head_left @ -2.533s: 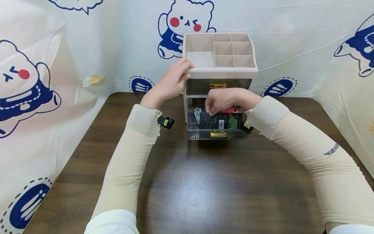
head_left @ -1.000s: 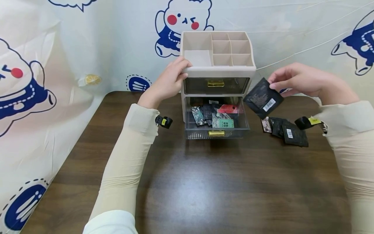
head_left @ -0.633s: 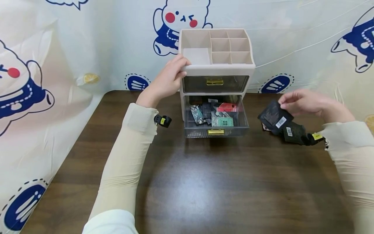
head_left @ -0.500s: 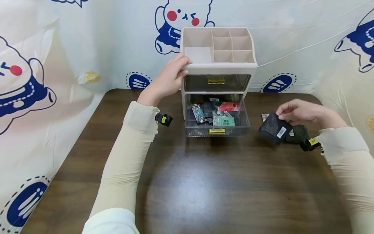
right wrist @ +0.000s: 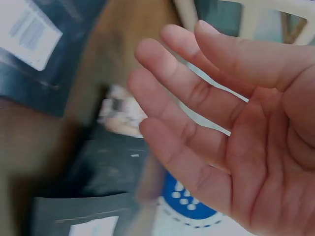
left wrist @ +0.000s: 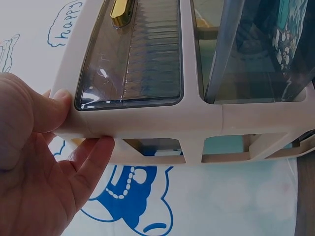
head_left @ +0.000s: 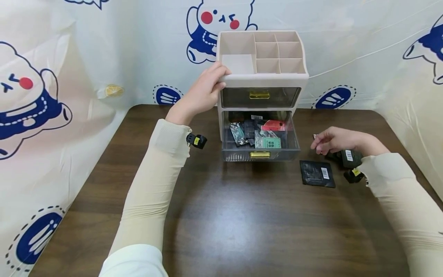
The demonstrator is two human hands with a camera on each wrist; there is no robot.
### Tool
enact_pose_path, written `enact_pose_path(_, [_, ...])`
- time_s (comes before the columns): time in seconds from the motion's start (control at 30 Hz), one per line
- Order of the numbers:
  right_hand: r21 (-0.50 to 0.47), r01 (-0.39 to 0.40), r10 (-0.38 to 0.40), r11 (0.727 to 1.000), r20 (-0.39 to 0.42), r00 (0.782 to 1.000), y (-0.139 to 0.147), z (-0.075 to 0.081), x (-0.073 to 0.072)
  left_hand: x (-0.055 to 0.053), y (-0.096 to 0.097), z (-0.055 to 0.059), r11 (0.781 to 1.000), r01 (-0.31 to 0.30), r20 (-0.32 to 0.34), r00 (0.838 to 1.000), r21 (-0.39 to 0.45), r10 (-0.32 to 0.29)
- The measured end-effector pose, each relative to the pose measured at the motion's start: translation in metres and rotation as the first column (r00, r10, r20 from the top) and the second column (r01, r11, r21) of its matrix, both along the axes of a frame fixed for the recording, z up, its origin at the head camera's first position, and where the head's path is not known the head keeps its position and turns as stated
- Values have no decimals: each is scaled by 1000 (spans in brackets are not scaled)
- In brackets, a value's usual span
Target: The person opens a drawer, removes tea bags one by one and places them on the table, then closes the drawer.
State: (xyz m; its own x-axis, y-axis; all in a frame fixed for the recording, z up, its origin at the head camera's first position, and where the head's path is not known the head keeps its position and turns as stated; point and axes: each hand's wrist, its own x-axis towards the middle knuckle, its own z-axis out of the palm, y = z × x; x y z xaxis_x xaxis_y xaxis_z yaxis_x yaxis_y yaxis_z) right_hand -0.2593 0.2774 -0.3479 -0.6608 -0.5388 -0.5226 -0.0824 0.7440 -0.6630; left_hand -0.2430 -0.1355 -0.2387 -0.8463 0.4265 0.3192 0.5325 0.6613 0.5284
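A cream desktop drawer organizer [head_left: 264, 80] stands at the back of the table. My left hand [head_left: 204, 90] grips its upper left corner; in the left wrist view the thumb lies on the front frame and the fingers on the side. The lower clear drawer [head_left: 283, 155] is pulled out and holds several packets, among them a red packet [head_left: 273, 125] and a green-and-white packet [head_left: 271, 142]. Right of it, my right hand [head_left: 340, 139] hovers with loosely bent fingers and nothing in it. A flat black sachet [head_left: 313, 174] lies before it, and more black sachets [head_left: 349, 158] lie partly beneath it.
The upper drawer [head_left: 238, 98] of the organizer is closed. On top are open compartments [head_left: 266, 65]. A printed cloth [head_left: 339, 46] hangs behind and beside the brown wooden table [head_left: 221, 215].
My right hand took a black sachet from the drawer, carried it right, and let it go on the table in front of the other sachets. The left hand has kept its grip on the organizer.
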Motion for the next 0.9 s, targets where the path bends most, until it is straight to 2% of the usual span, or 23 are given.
enact_pose_path(0.1, [-17,8,-9,1000,-79,997,-4,19,0,0,0,1,1000,-2,-6,1000,-3,2])
enact_pose_path(0.23, [-56,10,-20,998,-167,986,-13,52,2,0,-1,2,1000,-12,-14,1000,-8,12])
enact_pose_path(0.4, [-54,-44,26,998,-291,956,-35,91,3,0,-2,2,1000,-10,-18,1000,-5,10])
enact_pose_path(0.5, [-28,-72,60,997,-318,946,-53,108,4,0,-2,1,1000,-4,-21,1000,-6,4])
enact_pose_path(0.57, [-22,-98,85,995,-331,940,-65,116,5,0,-2,0,1000,-2,-25,1000,-8,2])
enact_pose_path(0.73, [20,-192,186,981,-381,906,-96,127,7,0,-1,0,1000,3,-27,1000,-6,-4])
enact_pose_path(0.83, [33,-221,216,975,-380,899,-112,127,6,1,0,0,1000,3,-23,1000,-5,-3])
enact_pose_path(0.9, [22,-233,225,972,-362,904,-121,124,5,1,0,0,1000,4,-23,1000,-4,-4])
